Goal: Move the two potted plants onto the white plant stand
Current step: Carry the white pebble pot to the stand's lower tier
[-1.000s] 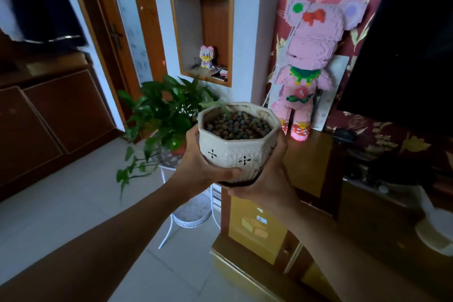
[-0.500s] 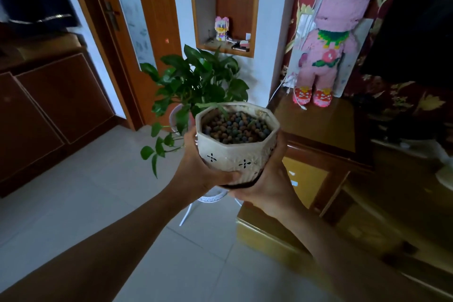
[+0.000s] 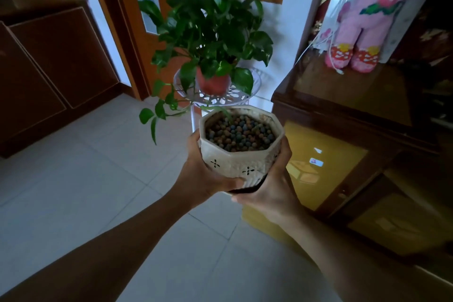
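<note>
I hold a cream octagonal pot [image 3: 235, 164] filled with coloured clay pebbles, a thin green shoot rising at its far rim. My left hand [image 3: 201, 174] wraps its left side and my right hand [image 3: 272, 186] cups its right side and base. Just beyond it stands the white plant stand [image 3: 250, 95], whose lacy top shelf carries a leafy green plant in a red pot [image 3: 213, 83]. The held pot is in front of and a little lower than that shelf, not touching it. The stand's lower parts are hidden behind the pot.
A dark wooden cabinet [image 3: 343, 110] with yellow glass doors is close on the right, a pink block-built bear [image 3: 360, 29] on top. A wooden door [image 3: 157, 19] and a wall niche lie behind the stand. Low brown cupboards [image 3: 49, 68] line the left. Pale tiled floor [image 3: 85, 179] spreads below.
The view has dropped and closed in on the stand. The held pot now sits lower against the leafy plant, below the top shelf's level. Both hands keep the same grip.
</note>
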A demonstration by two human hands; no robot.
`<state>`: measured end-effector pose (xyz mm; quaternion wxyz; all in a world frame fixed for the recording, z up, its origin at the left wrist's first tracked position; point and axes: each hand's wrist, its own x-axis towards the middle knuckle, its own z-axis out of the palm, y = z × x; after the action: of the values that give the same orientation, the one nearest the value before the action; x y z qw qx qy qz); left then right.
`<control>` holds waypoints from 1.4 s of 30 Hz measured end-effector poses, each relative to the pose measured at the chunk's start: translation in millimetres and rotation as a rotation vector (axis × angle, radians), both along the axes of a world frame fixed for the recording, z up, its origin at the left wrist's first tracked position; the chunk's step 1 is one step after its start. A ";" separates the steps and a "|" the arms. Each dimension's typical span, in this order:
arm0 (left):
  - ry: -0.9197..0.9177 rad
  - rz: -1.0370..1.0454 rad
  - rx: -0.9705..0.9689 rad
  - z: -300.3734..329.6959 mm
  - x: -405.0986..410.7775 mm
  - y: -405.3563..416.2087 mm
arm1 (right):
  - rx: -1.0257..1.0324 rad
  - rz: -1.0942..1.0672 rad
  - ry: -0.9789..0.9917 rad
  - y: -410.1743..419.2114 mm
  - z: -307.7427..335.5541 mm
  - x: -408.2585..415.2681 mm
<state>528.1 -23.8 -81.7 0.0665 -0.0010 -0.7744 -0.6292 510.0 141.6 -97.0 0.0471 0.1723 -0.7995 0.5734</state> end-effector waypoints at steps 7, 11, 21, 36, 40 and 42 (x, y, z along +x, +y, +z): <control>-0.044 0.046 -0.019 -83.2 -17.0 -1.9 | -0.038 0.017 0.005 -3.6 -85.9 -22.2; -0.046 0.021 -0.039 -126.7 -28.4 -8.0 | -0.070 0.032 0.005 -7.7 -129.7 -32.7; 0.053 -0.048 -0.016 -229.1 -86.4 -29.4 | -0.068 0.021 0.136 -29.6 -227.3 -81.0; 0.155 -0.134 0.064 -329.9 -145.0 -74.3 | 0.030 -0.064 0.296 -77.7 -340.8 -135.9; 0.166 -0.156 0.063 -336.0 -156.7 -93.0 | 0.047 -0.080 0.275 -92.5 -351.9 -146.2; 0.149 -0.170 0.079 -337.5 -165.6 -100.7 | 0.053 -0.088 0.242 -97.9 -353.7 -153.9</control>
<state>362.5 -124.5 -419.2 0.0703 -0.1107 -0.7391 -0.6608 356.1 43.7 -450.7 0.1639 0.2060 -0.8096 0.5246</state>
